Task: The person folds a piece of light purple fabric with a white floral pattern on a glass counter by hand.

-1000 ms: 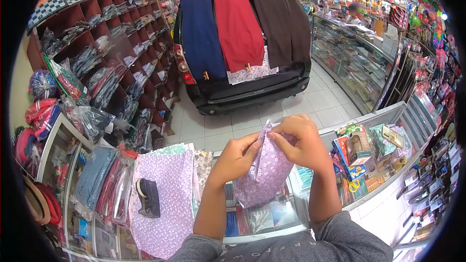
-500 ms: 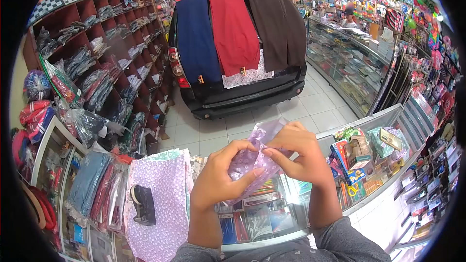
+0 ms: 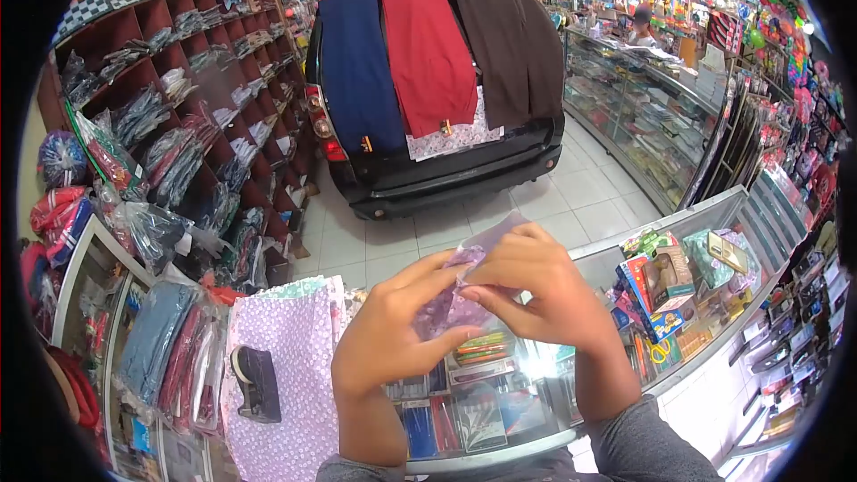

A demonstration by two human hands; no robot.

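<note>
Above the glass counter (image 3: 527,455), a crumpled, folded piece of purple flowered wrapping paper (image 3: 489,236) is held between my two hands. My left hand (image 3: 388,330) curls round its left side, fingertips on the upper part and thumb below. The right hand (image 3: 544,290) pinches the paper near its middle between thumb and fingers, and its fingers partly cover it. Left of my hands lie lilac flowered sheets (image 3: 308,411) over other patterned ones. A black tape dispenser (image 3: 256,384) rests on top of them.
Plastic-wrapped garments (image 3: 156,335) lie at the counter's left. Boxed toys (image 3: 665,277) and a phone (image 3: 728,252) sit on its right. Beyond stands a black car (image 3: 446,183) with trousers (image 3: 428,54) draped over it. Shelves (image 3: 178,62) line the left; a person (image 3: 641,31) is behind the far showcase.
Both hands have moved slightly left with the paper. The paper is now squeezed narrower, and the left fingers cover more of it. The camera view has shifted a little.
</note>
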